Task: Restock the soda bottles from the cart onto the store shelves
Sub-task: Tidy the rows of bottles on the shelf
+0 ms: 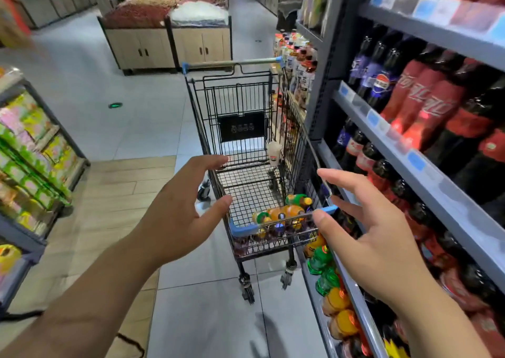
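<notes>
A black wire cart (247,144) stands in the aisle ahead of me, beside the drinks shelves (426,166) on the right. Several small soda bottles (284,215) with orange and green tops lie at the cart's near end. My left hand (180,207) hovers open just left of the cart's near blue-cornered rim, holding nothing. My right hand (366,229) is open too, fingers spread, its thumb close to the rim's right blue corner. I cannot tell whether it touches the rim. Large cola bottles (420,95) fill the shelves.
A white cup (274,152) stands in the cart's far part. Orange and green bottles (330,289) line the low shelf by my right arm. A snack rack (35,155) stands at the left. Bulk food bins (169,35) lie beyond the cart across open tiled floor.
</notes>
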The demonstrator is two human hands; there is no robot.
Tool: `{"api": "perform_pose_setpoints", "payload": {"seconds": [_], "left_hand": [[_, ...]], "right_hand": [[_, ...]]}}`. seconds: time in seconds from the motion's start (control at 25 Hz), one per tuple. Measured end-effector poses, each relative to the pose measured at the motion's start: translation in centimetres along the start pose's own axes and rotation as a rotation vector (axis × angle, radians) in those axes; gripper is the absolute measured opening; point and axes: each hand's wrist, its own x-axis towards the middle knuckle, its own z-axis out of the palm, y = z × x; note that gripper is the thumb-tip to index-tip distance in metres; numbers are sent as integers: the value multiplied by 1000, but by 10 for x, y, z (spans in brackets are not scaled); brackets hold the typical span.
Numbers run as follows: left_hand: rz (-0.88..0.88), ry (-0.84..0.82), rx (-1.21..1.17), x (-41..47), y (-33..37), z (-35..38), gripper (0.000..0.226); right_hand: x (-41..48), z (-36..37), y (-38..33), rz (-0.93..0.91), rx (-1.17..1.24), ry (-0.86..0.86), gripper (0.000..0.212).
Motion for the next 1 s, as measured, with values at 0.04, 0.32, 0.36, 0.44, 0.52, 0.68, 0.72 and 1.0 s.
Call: {"api": "perform_pose_setpoints", "payload": {"seconds": [0.04,0.32,0.36,0.44,0.52,0.68,0.72,1.0], "left_hand": [[-9,3,-5,10,-13,0,52],[36,-36,-98,83,-134,-15,51],[48,-53,-114,97,-155,-19,51],[70,-79,-134,127,-196,-30,50],[110,-101,-133,153,-227,-39,50],[184,-193,-199,206,-268,-40,49],[202,-204,-220,217,-275,-35,50],[197,-195,-326,301,-308,28,56]], "right_hand": [[12,9,5,5,-11,-5,47],[93,100,29,69,-80,47,42],[104,118,29,81,-83,78,42],[129,152,29,131,-83,130,41],[151,176,22,180,-68,185,38],[179,203,17,265,-117,256,45],[184,205,18,289,-121,263,46],[224,203,68,353,-153,336,45]]}}
